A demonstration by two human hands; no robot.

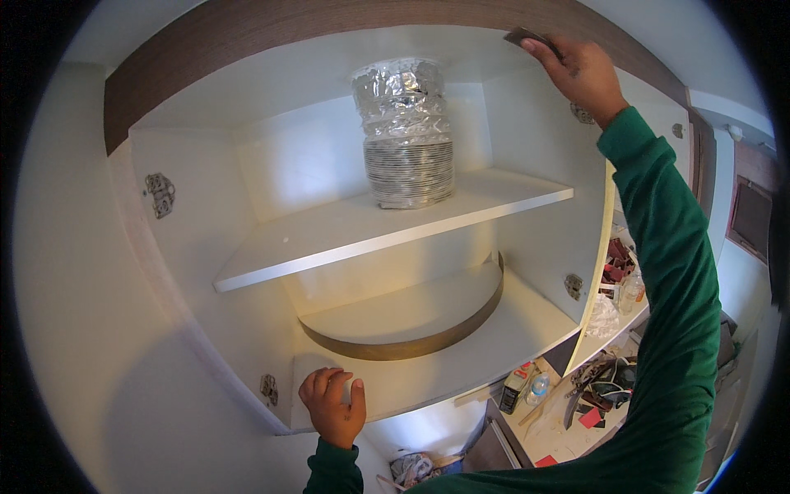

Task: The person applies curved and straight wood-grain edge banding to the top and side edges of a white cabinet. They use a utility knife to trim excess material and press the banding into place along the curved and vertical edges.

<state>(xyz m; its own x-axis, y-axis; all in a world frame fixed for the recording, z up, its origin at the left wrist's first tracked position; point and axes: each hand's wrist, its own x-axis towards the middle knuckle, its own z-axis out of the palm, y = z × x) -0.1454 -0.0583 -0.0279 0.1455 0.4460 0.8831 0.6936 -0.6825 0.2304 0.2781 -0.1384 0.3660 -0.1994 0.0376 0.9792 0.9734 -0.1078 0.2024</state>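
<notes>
While your right hand, raised high, pinched a dark flat piece at the brown top panel, your left hand hung loosely spread by the cabinet floor; print on the dark bottle was too small to read!

At left, a plain white wall is darkened by a broad soft shadow. Under the pale ceiling at upper right, a dark rectangular panel is seen; lower down, a white worktop is partly shown.
</notes>
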